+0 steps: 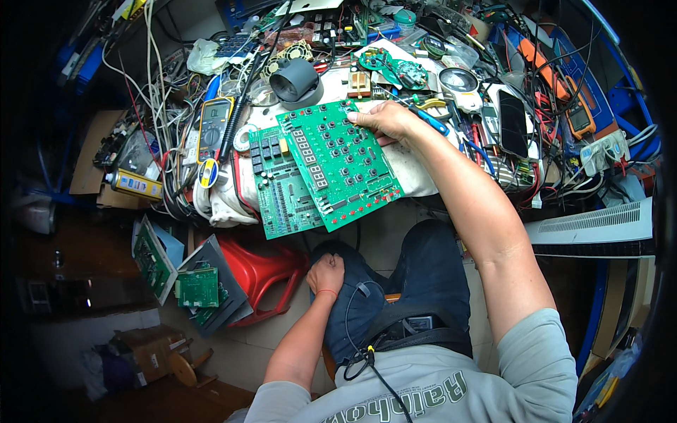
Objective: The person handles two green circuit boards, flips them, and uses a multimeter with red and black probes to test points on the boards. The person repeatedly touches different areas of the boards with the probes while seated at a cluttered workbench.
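A green circuit board (337, 161) with rows of small push buttons, a column of digit displays and red LEDs along one edge lies tilted over the bench's front edge. My right hand (386, 121) grips its far right corner, thumb on top. Partly under it, to the left, is a second green circuit board (285, 204) with dark relays and a tan block; its right side is covered. My left hand (326, 273) rests on my left thigh, fingers curled into a loose fist, with nothing showing in it.
Left of the boards lie a yellow multimeter (214, 125) and a spray can (134, 185). Behind them stands a grey cylindrical part (295, 81); a magnifier (458, 80) and tangled cables crowd the bench. Below left, a red stool (264, 271) stands by more boards (197, 287).
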`<state>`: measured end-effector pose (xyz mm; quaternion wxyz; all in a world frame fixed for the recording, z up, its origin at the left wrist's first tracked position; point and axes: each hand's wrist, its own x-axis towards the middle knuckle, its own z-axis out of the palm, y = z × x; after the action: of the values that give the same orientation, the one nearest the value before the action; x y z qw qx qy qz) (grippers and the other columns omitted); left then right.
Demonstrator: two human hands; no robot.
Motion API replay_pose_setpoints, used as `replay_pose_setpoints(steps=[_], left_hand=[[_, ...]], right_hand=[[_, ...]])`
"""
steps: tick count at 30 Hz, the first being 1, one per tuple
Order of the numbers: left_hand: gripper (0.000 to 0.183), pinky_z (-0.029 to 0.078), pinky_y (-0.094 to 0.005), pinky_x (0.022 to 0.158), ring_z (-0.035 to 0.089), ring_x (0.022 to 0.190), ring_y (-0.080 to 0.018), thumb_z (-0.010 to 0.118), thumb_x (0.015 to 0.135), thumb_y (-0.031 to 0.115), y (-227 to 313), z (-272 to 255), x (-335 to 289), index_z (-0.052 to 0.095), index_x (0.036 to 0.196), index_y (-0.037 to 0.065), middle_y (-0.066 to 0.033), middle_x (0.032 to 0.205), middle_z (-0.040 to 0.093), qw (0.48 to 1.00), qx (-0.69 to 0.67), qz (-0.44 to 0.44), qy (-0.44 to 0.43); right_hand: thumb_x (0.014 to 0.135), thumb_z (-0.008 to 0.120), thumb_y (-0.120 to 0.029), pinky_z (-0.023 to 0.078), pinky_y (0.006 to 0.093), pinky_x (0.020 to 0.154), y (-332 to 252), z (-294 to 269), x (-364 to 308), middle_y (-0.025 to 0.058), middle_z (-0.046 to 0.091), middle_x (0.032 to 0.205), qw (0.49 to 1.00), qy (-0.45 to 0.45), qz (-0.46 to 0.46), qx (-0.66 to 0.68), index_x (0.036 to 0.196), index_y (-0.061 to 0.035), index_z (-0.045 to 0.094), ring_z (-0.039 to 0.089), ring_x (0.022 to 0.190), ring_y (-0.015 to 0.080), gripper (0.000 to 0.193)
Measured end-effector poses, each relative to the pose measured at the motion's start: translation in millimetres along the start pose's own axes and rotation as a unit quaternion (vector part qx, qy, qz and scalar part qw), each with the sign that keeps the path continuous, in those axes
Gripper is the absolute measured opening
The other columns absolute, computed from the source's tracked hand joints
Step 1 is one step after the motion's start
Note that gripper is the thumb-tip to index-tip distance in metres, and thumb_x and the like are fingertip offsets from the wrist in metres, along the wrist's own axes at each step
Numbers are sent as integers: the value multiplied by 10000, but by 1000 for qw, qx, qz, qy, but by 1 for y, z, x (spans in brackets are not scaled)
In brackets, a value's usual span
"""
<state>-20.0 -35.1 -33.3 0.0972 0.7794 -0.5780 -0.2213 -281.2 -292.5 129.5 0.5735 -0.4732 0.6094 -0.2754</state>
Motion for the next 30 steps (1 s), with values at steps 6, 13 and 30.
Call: replay_pose_setpoints(steps=[6, 13, 30], left_hand=[[330, 499, -510, 664, 662, 762, -403, 596, 897, 365, -1, 1, 0, 629, 724, 86, -158, 766, 686, 1000, 2, 7, 7], [340, 498, -516, 664, 666, 767, -404, 593, 898, 374, -2, 1, 0, 625, 720, 86, -161, 771, 688, 1000, 4, 4, 2], [330, 505, -516, 671, 667, 769, -410, 588, 901, 375, -1, 0, 0, 636, 737, 93, -159, 774, 690, 1000, 1, 0, 0]], right_hand=[[767, 858, -518, 538, 269, 539, 1, 1, -1, 37, 678, 775, 1000, 8, -7, 6, 796, -18, 688, 618, 610, 119, 529], [768, 862, -508, 533, 265, 536, 0, 2, -3, 40, 688, 772, 1000, 13, -5, 13, 807, -17, 693, 633, 615, 122, 521], [908, 763, -368, 570, 204, 589, -4, -11, -17, 25, 732, 917, 997, -48, -1, 60, 1053, -46, 749, 661, 664, 73, 353]])
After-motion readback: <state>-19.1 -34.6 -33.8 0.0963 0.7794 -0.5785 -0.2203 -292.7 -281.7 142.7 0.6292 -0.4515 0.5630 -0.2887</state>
